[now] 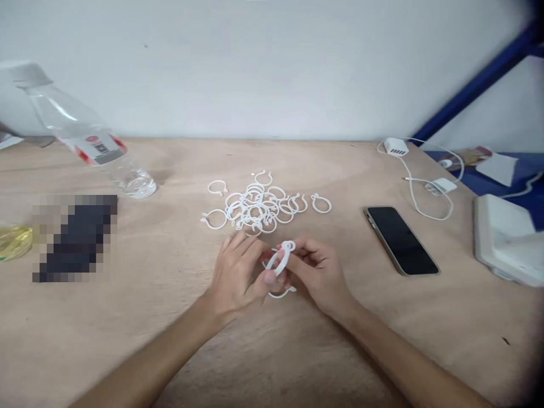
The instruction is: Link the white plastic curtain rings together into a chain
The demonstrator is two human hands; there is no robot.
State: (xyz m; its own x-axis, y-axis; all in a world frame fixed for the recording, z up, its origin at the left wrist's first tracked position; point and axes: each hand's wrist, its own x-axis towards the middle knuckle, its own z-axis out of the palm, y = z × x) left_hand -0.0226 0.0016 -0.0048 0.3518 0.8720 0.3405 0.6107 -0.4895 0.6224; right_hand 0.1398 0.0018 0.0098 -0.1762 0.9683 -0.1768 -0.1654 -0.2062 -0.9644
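Note:
Between my two hands is a white plastic curtain ring (278,263) with a small eyelet at its top. My left hand (240,275) pinches its lower side between thumb and fingers. From the other side, my right hand (318,272) grips it near the eyelet, its fingers curled and partly hidden. Below the hands, another white ring (280,294) shows in part; whether it lies on the table or is held, I cannot tell. Just beyond my hands lies a loose pile of white curtain rings (257,211), several of them visibly open at a gap.
A clear plastic bottle (100,144) stands at the left, near a pixelated dark object (79,238) and a yellow item (15,242). To the right lie a phone (402,241), a white charger (396,147) with cable, and a white device (510,241) on the wooden table (178,362).

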